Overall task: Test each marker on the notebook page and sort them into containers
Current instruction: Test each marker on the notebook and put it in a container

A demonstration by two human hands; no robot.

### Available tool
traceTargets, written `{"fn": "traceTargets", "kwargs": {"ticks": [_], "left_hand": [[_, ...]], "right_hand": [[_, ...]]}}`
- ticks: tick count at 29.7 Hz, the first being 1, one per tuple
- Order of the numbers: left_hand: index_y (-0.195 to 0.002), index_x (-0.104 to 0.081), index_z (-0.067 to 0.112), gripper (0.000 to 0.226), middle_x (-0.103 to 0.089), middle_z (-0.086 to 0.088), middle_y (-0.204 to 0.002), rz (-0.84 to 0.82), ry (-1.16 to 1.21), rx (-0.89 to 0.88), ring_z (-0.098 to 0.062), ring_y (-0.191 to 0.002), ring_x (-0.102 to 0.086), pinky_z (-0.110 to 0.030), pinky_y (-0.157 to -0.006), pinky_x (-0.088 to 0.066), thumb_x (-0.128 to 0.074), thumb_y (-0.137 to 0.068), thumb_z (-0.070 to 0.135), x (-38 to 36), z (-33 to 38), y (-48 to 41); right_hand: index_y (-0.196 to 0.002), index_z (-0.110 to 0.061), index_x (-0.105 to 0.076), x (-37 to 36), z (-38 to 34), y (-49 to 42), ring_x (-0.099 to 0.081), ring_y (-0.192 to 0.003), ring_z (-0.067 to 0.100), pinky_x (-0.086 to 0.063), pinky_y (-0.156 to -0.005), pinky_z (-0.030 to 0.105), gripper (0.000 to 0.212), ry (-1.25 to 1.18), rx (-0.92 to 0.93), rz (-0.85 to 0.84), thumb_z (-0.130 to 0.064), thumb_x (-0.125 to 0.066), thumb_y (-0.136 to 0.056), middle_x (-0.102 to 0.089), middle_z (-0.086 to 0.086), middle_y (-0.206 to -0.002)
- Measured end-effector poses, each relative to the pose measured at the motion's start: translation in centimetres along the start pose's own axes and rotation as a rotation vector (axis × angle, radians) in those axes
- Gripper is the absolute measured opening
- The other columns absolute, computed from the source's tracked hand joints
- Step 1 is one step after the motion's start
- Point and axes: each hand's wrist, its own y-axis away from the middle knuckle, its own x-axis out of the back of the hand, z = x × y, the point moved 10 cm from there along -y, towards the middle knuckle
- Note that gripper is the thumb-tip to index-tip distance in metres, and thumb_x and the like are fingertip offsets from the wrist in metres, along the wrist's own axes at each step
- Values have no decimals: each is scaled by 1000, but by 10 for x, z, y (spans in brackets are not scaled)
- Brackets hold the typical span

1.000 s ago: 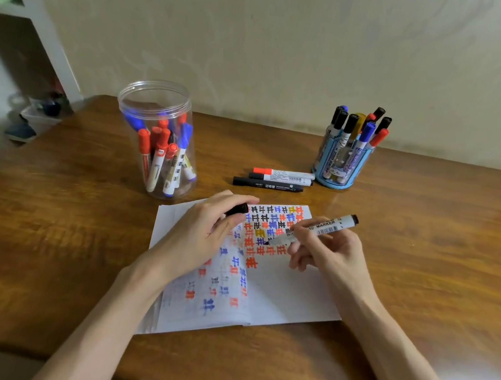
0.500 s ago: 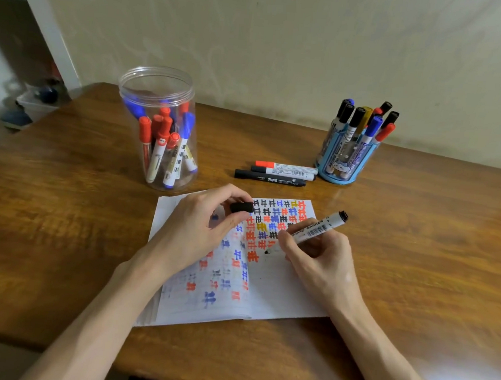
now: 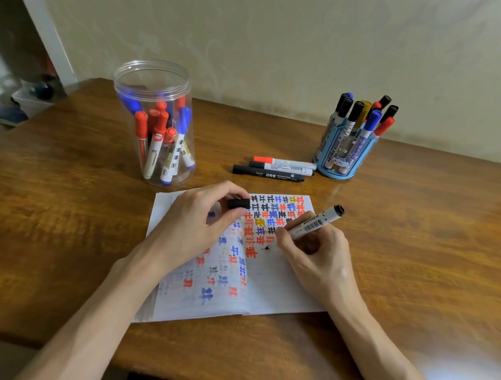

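An open notebook point(image 3: 269, 283) lies on the wooden table, its pages covered with red, blue, black and yellow test marks. My right hand point(image 3: 316, 253) grips a white uncapped marker point(image 3: 315, 224) with its black tip touching the right page beside a small fresh black mark. My left hand point(image 3: 193, 224) rests on the left page and pinches the black cap point(image 3: 239, 203). A clear plastic jar point(image 3: 156, 124) at the left holds several red and blue markers. A blue pen holder point(image 3: 342, 154) at the right holds several mixed markers.
Three loose markers point(image 3: 277, 168) lie side by side between the jar and the holder, just behind the notebook. A wall runs along the table's far edge. A white shelf unit point(image 3: 30, 55) stands off the table's far left corner.
My right hand has tilted the marker down from hovering and brought its tip onto the page, leaving a small black mark. My left hand keeps the cap in place.
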Motion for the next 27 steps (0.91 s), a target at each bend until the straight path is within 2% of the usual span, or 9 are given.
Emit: {"fn": "traceTargets", "kwargs": {"ticks": [4,7,10,12,18,20,23,27], "left_hand": [[-124,-63,31,30,-63,24,-117,5,-19,-3,8,-108,-62,-11,-77,-56,-66,-95,34,0,1,0],[-124,-63,30,31,-63,23,-117,14,-19,-4,6,-108,-63,-13,-78,-57,-64,-94,37,2,2,0],[-124,-63,30,30,-64,21,-118,15,-17,2,3,-111,-63,-14,-79,-57,-65,-95,36,2,1,0],[-124,-63,31,29,-65,21,-118,15,-18,4,3,-112,-63,-14,-80,-57,-65,-95,34,2,0,0],[-124,-63,30,29,-66,19,-120,16,-20,3,2,-112,-64,-18,-80,-59,-65,-96,34,2,-1,0],[-124,-63,30,29,-66,20,-119,20,-21,1,3,-112,-63,-17,-80,-59,-66,-96,34,3,-1,0],[-124,-63,31,28,-64,23,-118,15,-19,-3,6,-113,-62,-14,-80,-57,-66,-96,34,3,0,0],[-123,-63,32,28,-63,25,-117,16,-13,-2,7,-112,-61,-14,-80,-57,-65,-96,35,2,0,0]], "right_hand": [[-85,-26,-73,1,-1,0,-76,-79,5,-55,-66,17,10,-87,8,-21,-22,-78,-93,-80,-10,-88],[-86,-29,-72,-7,-6,2,-76,-82,4,-58,-69,20,8,-62,29,-75,-27,-78,-92,-79,-12,-89],[-81,-34,-67,-6,-10,3,-73,-76,1,-53,-63,15,17,-4,61,-57,-25,-77,-91,-74,-19,-80],[-79,-31,-67,-1,-8,3,-72,-72,3,-51,-60,14,18,3,59,-20,-22,-77,-91,-73,-20,-77],[-89,-23,-74,-3,-5,0,-76,-80,5,-57,-68,19,8,-59,50,-45,-29,-76,-94,-78,-12,-87],[-87,-27,-73,-8,-8,2,-74,-77,2,-55,-65,17,7,-36,60,-77,-30,-76,-93,-76,-17,-83],[-80,-36,-68,-9,-9,3,-73,-75,0,-53,-64,15,17,-37,55,-83,-26,-76,-90,-73,-24,-78],[-85,-26,-72,-3,-4,0,-76,-81,5,-57,-69,20,9,-73,47,-45,-25,-76,-94,-78,-13,-87]]}}
